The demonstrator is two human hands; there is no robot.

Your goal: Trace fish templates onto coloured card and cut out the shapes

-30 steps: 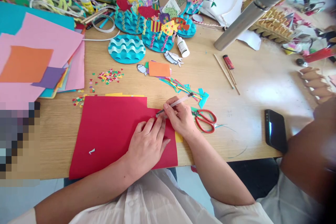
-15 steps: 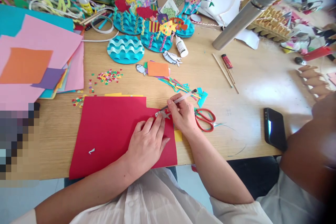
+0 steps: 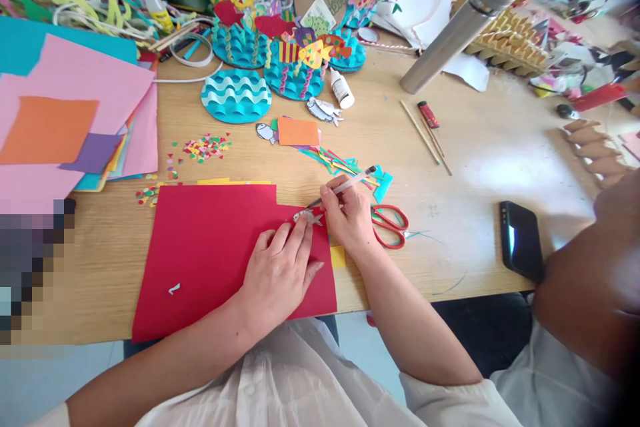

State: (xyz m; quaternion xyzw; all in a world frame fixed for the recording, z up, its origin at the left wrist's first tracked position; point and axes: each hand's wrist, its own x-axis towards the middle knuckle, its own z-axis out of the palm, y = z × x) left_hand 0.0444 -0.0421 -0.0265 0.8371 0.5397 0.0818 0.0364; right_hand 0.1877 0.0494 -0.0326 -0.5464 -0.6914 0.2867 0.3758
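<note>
A sheet of red paper (image 3: 200, 247) lies before me, with a notch at its upper right. Near that notch sits a small grey fish cutout (image 3: 316, 218). My left hand (image 3: 280, 263) rests flat on the sheet, its fingertips pressing the fish down and covering part of it. In my right hand (image 3: 347, 213) a pen (image 3: 353, 181) with a pale barrel and dark end is pinched, its tip at the fish's upper edge. Red-handled scissors (image 3: 393, 227) lie just right of that hand, their blades mostly hidden. A pale paper scrap (image 3: 174, 289) is on the red sheet.
Beyond the sheet are paper confetti (image 3: 206, 147), an orange card (image 3: 299, 132), paper strips (image 3: 345, 170) and a glue bottle (image 3: 342, 89). Blue fish models (image 3: 295, 80) stand behind. At right are a steel flask (image 3: 445, 40), a phone (image 3: 521, 240) and another person's arm (image 3: 590, 280).
The view has shifted slightly. Both hands keep nearly the same place, with the left fingertips slightly lower on the fish and the pen still at its upper edge.
</note>
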